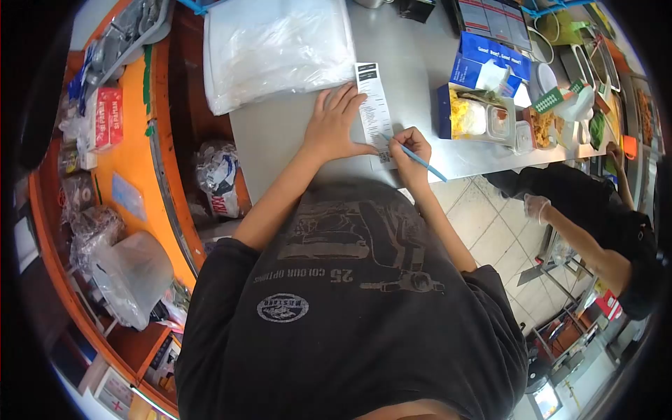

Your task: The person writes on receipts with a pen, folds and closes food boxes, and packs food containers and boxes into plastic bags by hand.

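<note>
A long printed receipt (pixel 374 105) lies on the metal counter (pixel 280 136) in front of me. My left hand (pixel 334 126) rests flat with its fingers spread, the fingertips and thumb at the receipt's left edge. In my right hand (pixel 411 155) is a blue pen (pixel 432 170), gripped near its tip, which is at the lower part of the receipt. Just beyond my left hand is a stack of clear plastic bags (pixel 280 52).
An open blue food box (pixel 444 112) with rice and a small tub stands at the right, near a screen (pixel 493 21). A co-worker in black with a gloved hand (pixel 537 208) stands at the right. Orange shelving (pixel 133 175) holds bags and boxes at the left.
</note>
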`<state>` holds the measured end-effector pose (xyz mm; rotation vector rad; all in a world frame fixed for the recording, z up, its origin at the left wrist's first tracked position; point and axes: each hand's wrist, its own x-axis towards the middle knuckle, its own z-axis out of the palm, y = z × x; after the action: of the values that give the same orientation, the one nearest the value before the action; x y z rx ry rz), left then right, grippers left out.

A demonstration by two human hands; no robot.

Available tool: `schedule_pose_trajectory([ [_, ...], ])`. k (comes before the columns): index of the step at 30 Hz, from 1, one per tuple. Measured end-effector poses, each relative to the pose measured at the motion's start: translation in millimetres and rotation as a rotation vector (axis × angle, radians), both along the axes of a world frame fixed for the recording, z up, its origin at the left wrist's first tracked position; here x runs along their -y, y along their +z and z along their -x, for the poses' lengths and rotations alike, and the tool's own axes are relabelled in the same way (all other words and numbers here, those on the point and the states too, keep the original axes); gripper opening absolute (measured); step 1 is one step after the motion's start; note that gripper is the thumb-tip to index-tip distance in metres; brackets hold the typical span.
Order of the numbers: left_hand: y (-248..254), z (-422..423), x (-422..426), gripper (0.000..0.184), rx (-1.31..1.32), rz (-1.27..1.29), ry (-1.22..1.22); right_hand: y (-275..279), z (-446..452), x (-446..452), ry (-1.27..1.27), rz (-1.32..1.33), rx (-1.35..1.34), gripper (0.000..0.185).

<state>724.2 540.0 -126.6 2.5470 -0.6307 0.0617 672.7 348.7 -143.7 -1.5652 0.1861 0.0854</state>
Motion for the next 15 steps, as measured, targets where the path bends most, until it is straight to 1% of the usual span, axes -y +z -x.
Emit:
schedule_pose_trajectory([
  [3, -2, 0, 0, 0.102, -0.010, 0.002, -0.001, 3, -1, -4, -0.012, -0.012, -0.028, 0.009],
  [6, -4, 1, -1, 0.102, 0.005, 0.000, 0.007, 5, -2, -6, 0.161, 0.107, -0.004, 0.008],
  [9, -2, 1, -1, 0.101, 0.006, 0.002, 0.006, 25, -4, -8, 0.011, 0.697, 0.288, 0.009],
  [10, -1, 1, 0, 0.101, 0.004, 0.010, 0.004, 27, -4, -5, -0.081, 0.703, 0.311, 0.010],
  [11, -1, 0, 0, 0.101, 0.004, 0.017, 0.006, 36, -5, 0, -0.136, 0.706, 0.341, 0.015],
  [12, 0, 2, -1, 0.101, 0.000, 0.022, 0.007, 35, -4, 2, -0.279, 0.574, 0.354, 0.026],
  [13, 0, 2, -1, 0.100, -0.001, 0.021, 0.005, 42, -4, 9, -0.343, 0.492, 0.435, 0.041],
  [14, -1, 1, -2, 0.100, -0.001, 0.021, 0.002, 43, -7, 15, -0.497, 0.406, 0.493, 0.040],
  [15, -2, 1, -1, 0.100, -0.001, 0.021, -0.001, 59, -10, 17, -0.585, 0.255, 0.485, 0.035],
])
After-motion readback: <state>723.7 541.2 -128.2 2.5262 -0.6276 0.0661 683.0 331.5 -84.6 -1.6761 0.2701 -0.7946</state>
